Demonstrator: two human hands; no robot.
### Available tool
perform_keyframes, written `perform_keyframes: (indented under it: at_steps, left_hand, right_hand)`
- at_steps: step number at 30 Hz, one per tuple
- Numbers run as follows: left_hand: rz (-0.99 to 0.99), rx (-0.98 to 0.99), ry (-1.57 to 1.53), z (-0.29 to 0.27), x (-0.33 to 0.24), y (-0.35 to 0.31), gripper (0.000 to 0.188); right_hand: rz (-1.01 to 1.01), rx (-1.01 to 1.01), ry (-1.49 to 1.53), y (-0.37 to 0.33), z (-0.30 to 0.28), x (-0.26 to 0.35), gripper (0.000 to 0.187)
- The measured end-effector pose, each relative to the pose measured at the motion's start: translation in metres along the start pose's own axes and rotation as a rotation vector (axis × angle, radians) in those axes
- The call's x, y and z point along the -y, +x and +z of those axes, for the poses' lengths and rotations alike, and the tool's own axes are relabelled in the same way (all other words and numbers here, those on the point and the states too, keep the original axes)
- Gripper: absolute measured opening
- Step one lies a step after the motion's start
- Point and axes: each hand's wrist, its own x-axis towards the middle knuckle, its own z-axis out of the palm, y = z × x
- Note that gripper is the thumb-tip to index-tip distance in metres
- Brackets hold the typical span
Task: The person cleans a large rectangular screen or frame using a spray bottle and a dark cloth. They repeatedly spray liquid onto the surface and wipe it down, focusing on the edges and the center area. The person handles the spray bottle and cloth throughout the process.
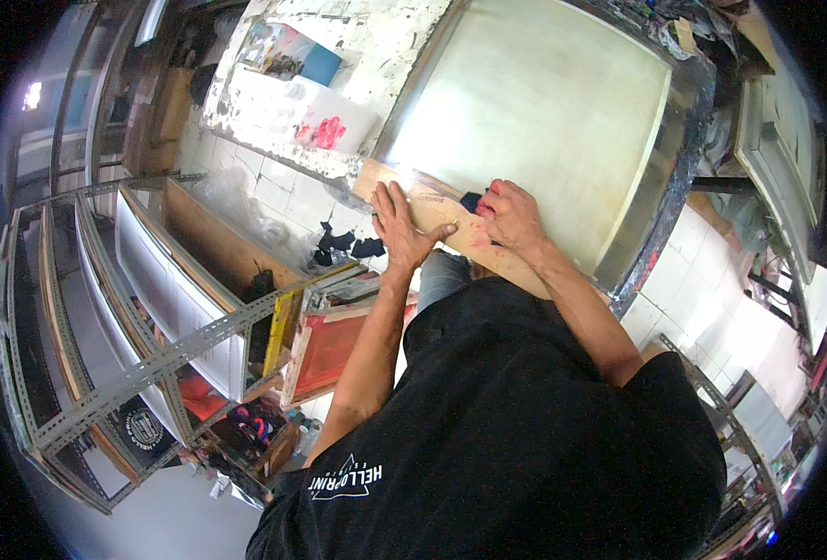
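Note:
My left hand (399, 227) lies on a light wooden board (499, 259), its fingers stretched out and its thumb spread toward the middle. The board runs slantwise along the near edge of a large pale screen frame (535, 121) and bears red stains. Closed over the board is my right hand (511, 218), with its fingers bunched round a dark cloth (470, 202). Part of the cloth sticks out on the left side of the fingers; the rest is hidden by them.
Beyond my left hand, a paint-spotted white table (376, 56) carries a container with pink-red smears (325, 131). Dark rags (337, 241) lie near the left wrist. A metal rack (161, 359) at the left holds several framed screens, with a red screen (331, 353) beside my left forearm.

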Motion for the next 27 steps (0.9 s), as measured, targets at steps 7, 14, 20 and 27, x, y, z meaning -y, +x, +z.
perform_keyframes:
  at_steps: [7,14,20,27]
  left_hand:
    - [-0.097,0.091,-0.06,0.004,0.002,-0.003,0.145]
    - [-0.094,0.104,-0.112,0.003,0.001,0.0,0.144]
    - [-0.129,0.114,-0.124,-0.001,0.0,-0.001,0.144]
    - [-0.112,0.103,-0.128,-0.001,0.0,0.0,0.144]
  right_hand:
    - [0.237,0.088,-0.015,-0.008,-0.018,-0.002,0.009]
    - [0.111,0.063,0.061,0.022,0.0,0.004,0.01]
    - [0.261,0.012,-0.022,0.003,-0.026,-0.004,0.011]
    - [0.118,0.123,0.087,0.011,-0.011,-0.001,0.012]
